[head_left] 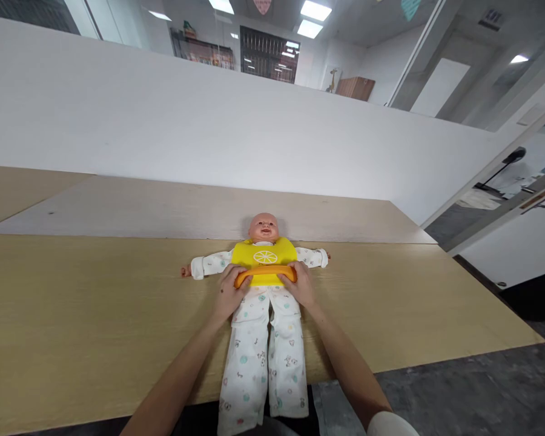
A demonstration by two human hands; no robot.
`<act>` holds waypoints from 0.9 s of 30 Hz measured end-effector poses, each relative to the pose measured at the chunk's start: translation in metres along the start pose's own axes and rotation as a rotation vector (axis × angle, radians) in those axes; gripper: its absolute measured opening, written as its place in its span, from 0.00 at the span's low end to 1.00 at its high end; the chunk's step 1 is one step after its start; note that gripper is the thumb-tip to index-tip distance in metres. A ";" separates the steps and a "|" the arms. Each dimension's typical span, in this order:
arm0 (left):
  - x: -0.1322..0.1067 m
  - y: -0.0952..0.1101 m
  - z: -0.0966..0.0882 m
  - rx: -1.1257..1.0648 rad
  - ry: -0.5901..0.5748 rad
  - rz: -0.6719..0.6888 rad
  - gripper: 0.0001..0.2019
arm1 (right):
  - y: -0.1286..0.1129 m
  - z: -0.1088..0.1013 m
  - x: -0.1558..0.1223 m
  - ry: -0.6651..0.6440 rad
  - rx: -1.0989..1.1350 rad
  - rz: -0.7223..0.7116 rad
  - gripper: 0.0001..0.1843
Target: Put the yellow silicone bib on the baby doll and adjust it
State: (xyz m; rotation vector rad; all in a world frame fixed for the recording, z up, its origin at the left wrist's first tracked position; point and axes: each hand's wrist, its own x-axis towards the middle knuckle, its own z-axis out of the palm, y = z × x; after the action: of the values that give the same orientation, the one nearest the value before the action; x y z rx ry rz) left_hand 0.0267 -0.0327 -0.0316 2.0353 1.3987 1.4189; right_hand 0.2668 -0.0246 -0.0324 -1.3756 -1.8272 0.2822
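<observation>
Hands meet at the middle of a baby doll [263,303] lying face up on the wooden table [72,315], head toward the far edge, trouser legs hanging over the near edge. The left hand [229,295] is closed on the left end of the orange pocket rim of a yellow bib [264,257]; the right hand [303,284] is closed on its right end.

One view only — a camera worn on the person's head, looking forward and down along both forearms. It sits close over the near edge of the wooden table [72,315], facing the white wall [163,115] behind — ceiling lights show above it.
</observation>
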 end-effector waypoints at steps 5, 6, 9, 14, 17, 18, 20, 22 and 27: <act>-0.001 0.001 0.001 0.022 0.032 -0.007 0.10 | -0.002 0.002 -0.001 0.003 0.004 -0.017 0.14; -0.001 0.001 0.001 0.024 0.035 -0.008 0.10 | -0.003 0.002 -0.001 0.004 0.011 -0.025 0.15; -0.002 -0.001 0.001 0.015 0.038 -0.013 0.11 | -0.003 0.001 -0.002 0.017 0.037 -0.051 0.16; -0.004 -0.002 0.001 -0.020 0.044 -0.003 0.12 | -0.004 0.000 -0.003 0.024 0.067 -0.081 0.19; -0.004 -0.001 0.000 -0.035 0.030 0.002 0.12 | -0.004 -0.001 -0.004 0.028 0.076 -0.076 0.21; -0.004 -0.001 -0.001 -0.038 0.021 -0.002 0.12 | -0.004 0.000 -0.004 0.029 0.080 -0.071 0.22; -0.004 0.000 -0.002 -0.039 0.000 -0.019 0.12 | -0.004 0.000 -0.005 0.035 0.089 -0.054 0.22; -0.004 0.001 -0.003 -0.034 -0.010 -0.040 0.13 | -0.002 0.002 -0.006 0.042 0.099 -0.038 0.23; -0.004 0.000 -0.001 -0.036 0.007 -0.045 0.13 | 0.001 0.006 -0.007 0.064 0.122 0.001 0.24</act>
State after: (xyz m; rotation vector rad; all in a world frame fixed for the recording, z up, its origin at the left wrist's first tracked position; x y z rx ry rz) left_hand 0.0260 -0.0367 -0.0336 1.9663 1.4028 1.4231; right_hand 0.2636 -0.0284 -0.0400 -1.2873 -1.7284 0.3406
